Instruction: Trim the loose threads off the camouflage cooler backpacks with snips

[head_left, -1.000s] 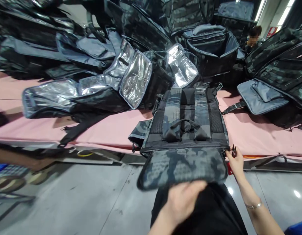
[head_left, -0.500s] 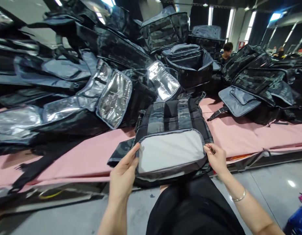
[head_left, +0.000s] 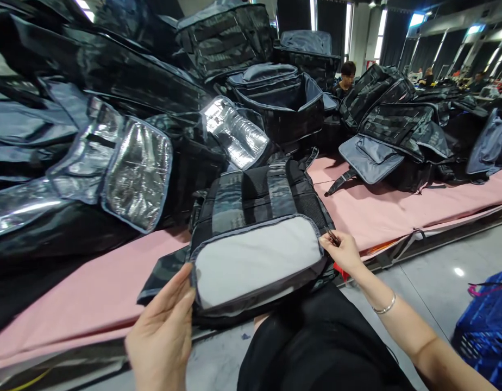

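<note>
A black and grey camouflage backpack [head_left: 255, 198] lies across the table edge in front of me, straps facing up. The end nearest me carries a pale panel [head_left: 257, 260] framed by grey binding. My left hand [head_left: 163, 328] pinches the binding at the panel's left end between thumb and fingers. At the opposite end my right hand [head_left: 343, 252] is closed on the panel's edge. A small dark slender tool [head_left: 333, 237] sticks out of the right fingers; its kind is too small to tell.
Similar bags are heaped behind and to the left, some with silvery linings [head_left: 139, 174]. More bags [head_left: 401, 130] lie at right on the pink-covered table [head_left: 373, 206]. A blue plastic basket [head_left: 485, 326] stands on the floor at right. A person [head_left: 347, 76] is beyond the bags.
The view has swung right, so the backpack and both hands sit further left and more of the blue basket shows. Both hands keep their places at the panel's ends.
</note>
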Tool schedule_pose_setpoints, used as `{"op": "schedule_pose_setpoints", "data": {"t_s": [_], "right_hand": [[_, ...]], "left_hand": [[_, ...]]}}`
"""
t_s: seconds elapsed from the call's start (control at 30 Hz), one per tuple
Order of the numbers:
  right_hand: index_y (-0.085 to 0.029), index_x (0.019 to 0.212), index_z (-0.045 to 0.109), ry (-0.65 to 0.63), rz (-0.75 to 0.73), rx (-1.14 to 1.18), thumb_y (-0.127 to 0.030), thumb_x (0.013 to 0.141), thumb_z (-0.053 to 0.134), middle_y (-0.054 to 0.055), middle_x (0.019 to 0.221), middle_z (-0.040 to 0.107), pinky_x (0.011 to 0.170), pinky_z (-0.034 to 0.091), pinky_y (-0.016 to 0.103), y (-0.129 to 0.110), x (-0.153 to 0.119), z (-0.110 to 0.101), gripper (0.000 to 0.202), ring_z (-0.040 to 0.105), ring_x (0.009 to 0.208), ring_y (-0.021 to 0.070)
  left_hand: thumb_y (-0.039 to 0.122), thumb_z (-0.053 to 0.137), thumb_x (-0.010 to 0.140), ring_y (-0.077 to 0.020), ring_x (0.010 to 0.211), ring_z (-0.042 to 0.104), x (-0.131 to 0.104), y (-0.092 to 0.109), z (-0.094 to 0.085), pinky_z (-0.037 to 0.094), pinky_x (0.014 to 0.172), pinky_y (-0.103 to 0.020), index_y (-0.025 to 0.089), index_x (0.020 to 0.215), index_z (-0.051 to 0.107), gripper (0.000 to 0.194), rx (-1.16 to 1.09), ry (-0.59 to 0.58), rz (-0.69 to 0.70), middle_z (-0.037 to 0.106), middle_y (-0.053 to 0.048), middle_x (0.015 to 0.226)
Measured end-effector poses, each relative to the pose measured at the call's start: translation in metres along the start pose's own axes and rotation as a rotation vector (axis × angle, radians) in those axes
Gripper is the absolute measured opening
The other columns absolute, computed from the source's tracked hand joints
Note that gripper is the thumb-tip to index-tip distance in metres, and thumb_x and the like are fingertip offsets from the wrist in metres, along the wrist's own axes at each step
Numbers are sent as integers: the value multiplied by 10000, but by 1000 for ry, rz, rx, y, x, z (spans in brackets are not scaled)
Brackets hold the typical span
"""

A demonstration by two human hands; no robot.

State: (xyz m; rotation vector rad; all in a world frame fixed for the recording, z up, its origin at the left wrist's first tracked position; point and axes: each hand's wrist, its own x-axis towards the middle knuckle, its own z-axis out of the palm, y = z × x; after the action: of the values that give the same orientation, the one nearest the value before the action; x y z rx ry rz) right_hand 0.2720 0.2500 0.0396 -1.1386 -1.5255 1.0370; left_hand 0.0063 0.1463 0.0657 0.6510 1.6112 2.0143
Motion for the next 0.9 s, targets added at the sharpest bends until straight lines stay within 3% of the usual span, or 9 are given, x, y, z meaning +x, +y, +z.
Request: {"op": "schedule_pose_setpoints", "data": {"t_s": [0.17, 0.27, 0.43, 0.6, 0.8, 0.9], "right_hand": [[-197, 845, 648, 117, -167, -83, -343, 787, 535, 9, 814, 668, 688, 447, 242, -21, 18, 5, 194, 593, 735, 148], [-199, 795, 660, 120, -191, -140, -333, 794, 531, 4, 780, 679, 671, 437, 233, -35, 32, 6, 186, 595, 707, 142], [-172, 711, 642, 34, -133, -179, -319, 771, 521, -18, 669, 627, 591, 381, 209, -35, 48, 5, 200, 538, 624, 116], [-179, 526, 433, -36, -54, -14, -338, 701, 501, -59, 512, 387, 501, 289, 201, -24, 59, 9, 246, 375, 514, 80], [-185, 586, 435, -131, 106, 204, -374, 634, 526, -79, 521, 325, 475, 229, 203, -30, 58, 8, 216, 277, 489, 61], [-189, 574, 420, -138, 117, 241, -404, 618, 561, -83, 512, 313, 470, 222, 206, -35, 54, 6, 260, 269, 489, 60]], "left_hand": [[165, 703, 517, -203, 1192, 504, -1, 6, 6, 314, 1089, -309, 219, 978, 694, 464, 48, 33, -28, 648, 4, 1155], [171, 695, 503, -192, 1187, 509, -1, 7, 8, 320, 1087, -289, 232, 957, 698, 458, 63, 40, -43, 656, 22, 1138], [200, 703, 492, -201, 1185, 511, 1, 2, 5, 332, 1086, -287, 237, 963, 696, 472, 88, 26, -52, 662, 32, 1127], [196, 706, 520, -228, 1181, 512, -1, 3, 4, 324, 1099, -328, 224, 999, 685, 480, 98, 18, -12, 652, 16, 1147], [219, 734, 527, -225, 1201, 497, -1, 9, 8, 330, 1088, -309, 243, 965, 692, 441, 94, 12, -62, 654, 19, 1151], [228, 755, 522, -202, 1086, 579, 13, 6, 8, 361, 1056, -314, 224, 940, 693, 422, 106, 92, -22, 699, 13, 1018]]}}
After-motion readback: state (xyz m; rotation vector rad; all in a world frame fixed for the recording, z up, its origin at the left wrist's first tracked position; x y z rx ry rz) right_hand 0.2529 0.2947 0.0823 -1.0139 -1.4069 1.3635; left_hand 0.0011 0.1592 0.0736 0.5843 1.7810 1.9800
